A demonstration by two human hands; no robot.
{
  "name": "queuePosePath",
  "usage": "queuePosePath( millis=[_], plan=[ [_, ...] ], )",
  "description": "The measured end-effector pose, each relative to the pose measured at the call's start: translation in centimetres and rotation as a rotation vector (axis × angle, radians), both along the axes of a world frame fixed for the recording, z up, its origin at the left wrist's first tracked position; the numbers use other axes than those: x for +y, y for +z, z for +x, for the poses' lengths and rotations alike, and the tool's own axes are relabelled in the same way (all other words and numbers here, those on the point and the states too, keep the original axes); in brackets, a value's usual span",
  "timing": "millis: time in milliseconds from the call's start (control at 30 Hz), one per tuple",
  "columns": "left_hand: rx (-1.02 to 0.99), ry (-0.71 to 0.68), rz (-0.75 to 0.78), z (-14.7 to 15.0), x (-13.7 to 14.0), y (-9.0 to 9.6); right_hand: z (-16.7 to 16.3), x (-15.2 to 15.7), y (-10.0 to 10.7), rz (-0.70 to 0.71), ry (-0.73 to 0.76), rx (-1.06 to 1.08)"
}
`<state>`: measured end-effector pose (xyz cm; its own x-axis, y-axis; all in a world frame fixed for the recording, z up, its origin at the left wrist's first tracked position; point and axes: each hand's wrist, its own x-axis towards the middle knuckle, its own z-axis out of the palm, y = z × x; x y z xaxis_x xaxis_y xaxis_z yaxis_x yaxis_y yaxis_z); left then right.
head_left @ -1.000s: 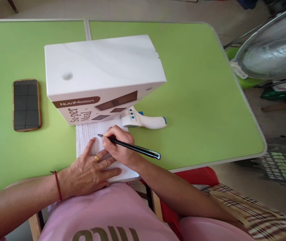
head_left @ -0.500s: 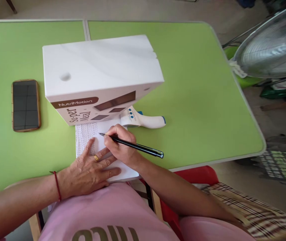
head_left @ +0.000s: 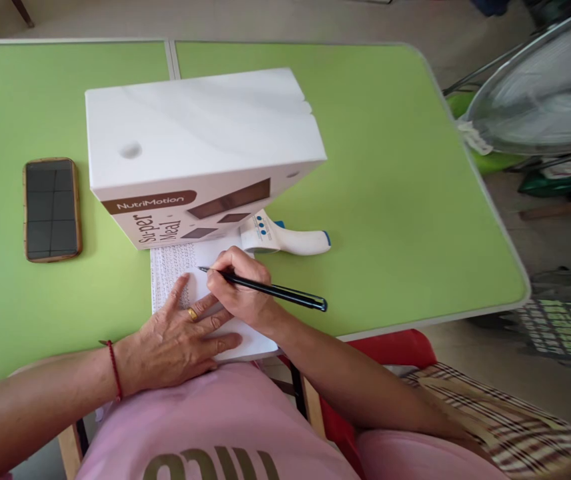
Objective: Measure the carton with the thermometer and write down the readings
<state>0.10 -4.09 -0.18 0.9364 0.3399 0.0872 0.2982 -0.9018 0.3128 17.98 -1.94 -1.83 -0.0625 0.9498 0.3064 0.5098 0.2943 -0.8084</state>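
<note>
My right hand (head_left: pixel 240 283) grips a black pen (head_left: pixel 280 292), its tip at the paper near the end of the handwriting. Underneath is a white sheet or notebook page (head_left: pixel 253 339), its left part filled with dense rows of small writing. My left hand (head_left: pixel 180 340), with a gold ring and a red wrist cord, lies flat on the page with fingers spread. Just beyond the page stands a white NutriMotion box (head_left: pixel 205 133), which hides the page's far end. A white and blue handheld device (head_left: pixel 290 239), like an infrared thermometer, lies against the box's right side.
A phone in a brown case (head_left: pixel 52 209) lies on the green table (head_left: pixel 390 187), left of the box. Off the table's right end stands a large fan (head_left: pixel 540 93). A red chair (head_left: pixel 390 348) with a plaid cloth (head_left: pixel 515 427) is at the near right.
My right hand and the pen have shifted very slightly, with the pen's rear end a little higher. My left hand, the page and the box stay in place.
</note>
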Motion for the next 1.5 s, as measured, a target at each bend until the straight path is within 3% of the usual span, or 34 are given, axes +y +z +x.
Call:
queuePosePath(
  millis=[1033, 1133, 1267, 1400, 1500],
  plan=[
    [0.001, -0.005, 0.017, 0.0, 0.0, 0.1, 0.0, 0.1, -0.2, -0.029, -0.019, 0.045],
    [0.021, -0.010, 0.016, 0.0, 0.1, 0.2, 0.2, 0.1, 0.6, -0.001, -0.046, 0.100],
    [0.028, -0.006, 0.010, -0.1, 0.0, 0.2, 0.9, -0.3, 3.0, 0.016, -0.005, 0.048],
    [0.007, -0.002, 0.025, 0.0, 0.1, 0.0, 2.3, -0.4, 5.2, 0.160, 0.119, -0.099],
    [0.006, 0.005, 0.032, 0.2, 0.5, -0.1, 3.7, 0.2, 5.1, 0.316, 0.243, -0.232]
  ],
)
